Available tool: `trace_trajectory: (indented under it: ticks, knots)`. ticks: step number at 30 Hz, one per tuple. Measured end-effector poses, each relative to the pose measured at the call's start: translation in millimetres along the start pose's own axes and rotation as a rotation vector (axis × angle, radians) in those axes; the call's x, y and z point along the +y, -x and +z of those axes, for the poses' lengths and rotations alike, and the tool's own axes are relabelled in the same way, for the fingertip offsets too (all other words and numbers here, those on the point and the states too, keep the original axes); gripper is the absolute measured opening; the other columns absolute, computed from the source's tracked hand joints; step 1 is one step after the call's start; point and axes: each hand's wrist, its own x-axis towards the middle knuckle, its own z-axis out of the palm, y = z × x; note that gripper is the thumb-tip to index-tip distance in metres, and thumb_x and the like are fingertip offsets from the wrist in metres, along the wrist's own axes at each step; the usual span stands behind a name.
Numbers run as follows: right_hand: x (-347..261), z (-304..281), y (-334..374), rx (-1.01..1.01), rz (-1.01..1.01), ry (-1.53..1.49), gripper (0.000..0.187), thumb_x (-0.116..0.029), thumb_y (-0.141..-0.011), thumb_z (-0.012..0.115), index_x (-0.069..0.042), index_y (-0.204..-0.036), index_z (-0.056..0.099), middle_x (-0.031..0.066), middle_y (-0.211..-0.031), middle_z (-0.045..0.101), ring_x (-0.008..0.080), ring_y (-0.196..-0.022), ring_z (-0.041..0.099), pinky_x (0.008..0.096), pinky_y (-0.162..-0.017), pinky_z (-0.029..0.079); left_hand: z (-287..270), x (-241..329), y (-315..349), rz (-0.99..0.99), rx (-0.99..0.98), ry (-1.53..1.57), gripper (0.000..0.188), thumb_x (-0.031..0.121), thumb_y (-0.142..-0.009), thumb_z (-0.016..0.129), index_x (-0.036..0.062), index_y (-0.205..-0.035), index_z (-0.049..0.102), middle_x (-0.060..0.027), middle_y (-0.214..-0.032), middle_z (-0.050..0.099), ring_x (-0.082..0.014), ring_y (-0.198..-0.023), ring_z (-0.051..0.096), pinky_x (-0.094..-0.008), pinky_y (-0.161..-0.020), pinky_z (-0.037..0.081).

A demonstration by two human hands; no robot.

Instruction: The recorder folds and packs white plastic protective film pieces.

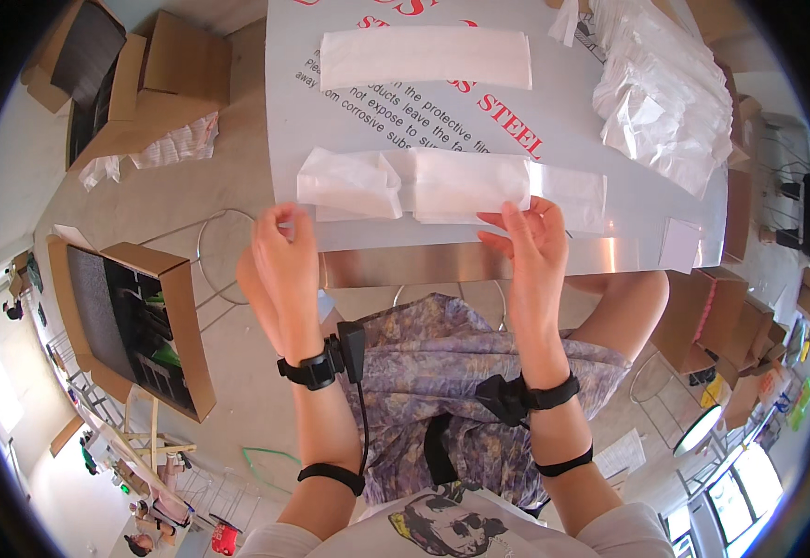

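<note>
- Translucent plastic bag (451,184) lies flat near the front edge of the worktop (563,102), its long axis running left to right across the person's body — one end crumpled at the left, the other reaching out to the right.
- Right hand (535,244) sits at the bag's near edge, right of its middle; its fingers (515,216) are pinched on that edge, thumb below.
- Left hand (284,256) is raised at the worktop's front left corner, just below the crumpled end; fingers curl loosely inward, and whether they grip any film cannot be told.
- Bag lies just beyond both hands, away from the body; the right hand is the nearer, already touching it.
- A second flat bag (425,58) rests farther back, parallel to the first — a loose heap of bags (665,98) sits at the right rear.
- Open cardboard boxes (135,325) stand on the floor to the left.
</note>
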Motion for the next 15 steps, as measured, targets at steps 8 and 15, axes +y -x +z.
trace_trajectory:
  ticks: [8, 15]
  knots:
    - [0.3, -14.8, -23.7, 0.069, -0.061, 0.346, 0.016, -0.016, -0.096, 0.062, 0.0, -0.095, 0.06, 0.0044, -0.081, 0.066, 0.0111, -0.07, 0.065, 0.0248, -0.057, 0.048, 39.1, 0.0, -17.5, 0.084, 0.063, -0.033, 0.042, 0.037, -0.081, 0.075, -0.0005, -0.096, 0.066, -0.0136, -0.099, 0.064, -0.0297, -0.09, 0.061, -0.0397, -0.08, 0.049]
    - [2.4, -21.1, -17.9, 0.108, -0.12, 0.424, 0.016, -0.012, -0.091, 0.067, 0.002, -0.095, 0.062, 0.0059, -0.079, 0.066, 0.0099, -0.068, 0.061, 0.0247, -0.059, 0.049, 21.3, 4.9, -14.1, -0.024, -0.004, 0.765, 0.028, 0.024, -0.086, 0.075, 0.0001, -0.097, 0.067, -0.0062, -0.088, 0.072, -0.0105, -0.076, 0.061, -0.0251, -0.069, 0.046]
